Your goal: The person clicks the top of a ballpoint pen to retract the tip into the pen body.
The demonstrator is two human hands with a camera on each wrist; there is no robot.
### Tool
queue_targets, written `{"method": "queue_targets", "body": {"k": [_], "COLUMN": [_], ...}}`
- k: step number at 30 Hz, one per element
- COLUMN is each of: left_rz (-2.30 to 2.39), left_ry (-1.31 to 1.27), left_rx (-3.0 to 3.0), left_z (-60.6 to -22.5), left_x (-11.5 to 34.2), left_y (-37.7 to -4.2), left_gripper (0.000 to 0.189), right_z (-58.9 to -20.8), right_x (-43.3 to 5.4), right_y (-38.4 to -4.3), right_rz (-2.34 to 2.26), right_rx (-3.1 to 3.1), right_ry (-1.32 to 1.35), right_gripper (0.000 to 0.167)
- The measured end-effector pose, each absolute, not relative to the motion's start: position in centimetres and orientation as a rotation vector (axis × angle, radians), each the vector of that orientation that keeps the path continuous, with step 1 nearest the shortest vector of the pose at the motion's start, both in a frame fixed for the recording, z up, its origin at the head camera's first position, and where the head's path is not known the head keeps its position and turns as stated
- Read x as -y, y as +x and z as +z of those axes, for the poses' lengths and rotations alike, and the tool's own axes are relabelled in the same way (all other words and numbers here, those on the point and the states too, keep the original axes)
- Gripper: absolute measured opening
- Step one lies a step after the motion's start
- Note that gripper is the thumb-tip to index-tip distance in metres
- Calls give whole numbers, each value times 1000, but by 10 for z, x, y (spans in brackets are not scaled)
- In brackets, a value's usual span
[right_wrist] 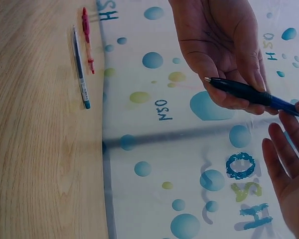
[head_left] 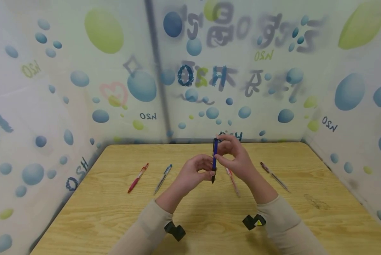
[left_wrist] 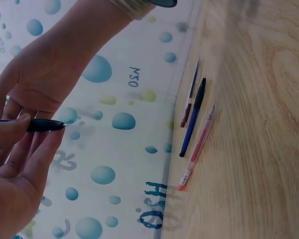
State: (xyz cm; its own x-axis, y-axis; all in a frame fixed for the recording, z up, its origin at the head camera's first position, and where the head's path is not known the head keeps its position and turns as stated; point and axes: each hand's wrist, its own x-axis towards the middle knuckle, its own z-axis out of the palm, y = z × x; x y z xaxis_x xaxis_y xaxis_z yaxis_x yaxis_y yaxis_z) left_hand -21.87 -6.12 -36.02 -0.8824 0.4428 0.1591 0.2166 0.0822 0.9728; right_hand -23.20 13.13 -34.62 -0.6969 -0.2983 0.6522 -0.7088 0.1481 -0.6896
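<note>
Both hands hold a blue ballpoint pen (head_left: 215,154) upright above the table, its dark tip downward. My left hand (head_left: 195,170) pinches the pen's black lower part (left_wrist: 45,124) between thumb and fingers; the metal point sticks out beyond them. Higher up the barrel, my right hand (head_left: 238,157) pinches it with the thumb and fingertips near the top end. A pink pen (head_left: 233,184) lies on the table behind the hands, partly covered by the right one. A second blue pen with a black end (left_wrist: 193,119) rests beside it, hidden in the head view.
On the wooden table (head_left: 114,219), a red pen (head_left: 138,178) and a clear pen with a blue end (head_left: 163,179) lie to the left. A clear pen with a dark brown end (head_left: 274,177) lies right. Bubble-patterned panels (head_left: 190,120) enclose the table's back and sides.
</note>
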Motion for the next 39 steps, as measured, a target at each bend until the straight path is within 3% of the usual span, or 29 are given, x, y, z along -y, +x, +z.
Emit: {"method": "queue_targets", "body": {"k": [18, 39], "left_rz": [1685, 1203], "left_ry": [987, 912], "left_rx": [-2322, -2527], "left_z": [-366, -394], "left_x": [82, 126], "left_y": [-223, -244], "left_gripper": [66, 68], "right_z": [-353, -397], "right_x": [-153, -176], "right_y": [-234, -228], "right_rz": [1399, 1248], "right_rx": [2245, 2715], "right_ry": [958, 1150], "right_gripper": [67, 64]}}
